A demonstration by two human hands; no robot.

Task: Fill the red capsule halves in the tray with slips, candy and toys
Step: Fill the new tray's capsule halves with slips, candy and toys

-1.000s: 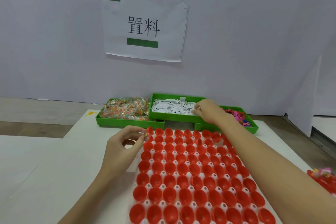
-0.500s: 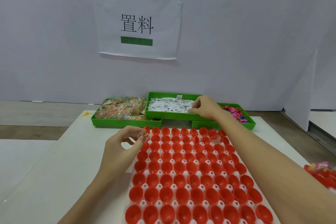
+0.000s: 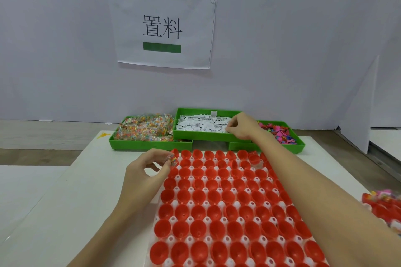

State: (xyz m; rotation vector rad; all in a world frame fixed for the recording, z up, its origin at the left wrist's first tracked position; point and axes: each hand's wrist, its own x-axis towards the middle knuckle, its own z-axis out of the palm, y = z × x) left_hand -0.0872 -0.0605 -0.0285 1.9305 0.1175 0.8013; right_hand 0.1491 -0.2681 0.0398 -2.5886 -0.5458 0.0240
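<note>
A white tray (image 3: 191, 180) packed with red capsule halves (image 3: 213, 211) fills the near centre of the white table (image 3: 65, 212), every visible cup open side up. The left hand (image 3: 144, 172) sits at the tray's far left corner, thumb and fingertips pinching a small clear packet of coloured candy (image 3: 172, 159) just beside the corner cup. The right hand (image 3: 243, 125) reaches to the far side, its curled fingers pinching among the white paper slips (image 3: 201, 125) in the middle green bin (image 3: 195, 135). To the left, a lower green bin (image 3: 134, 146) holds the candy packets (image 3: 144, 129); to the right, a 3rd green bin (image 3: 299, 144) holds pink and mixed-colour toys (image 3: 280, 133). More red capsules (image 3: 384, 208) lie at the right edge. A paper sign (image 3: 162, 26) hangs on the far wall.
</note>
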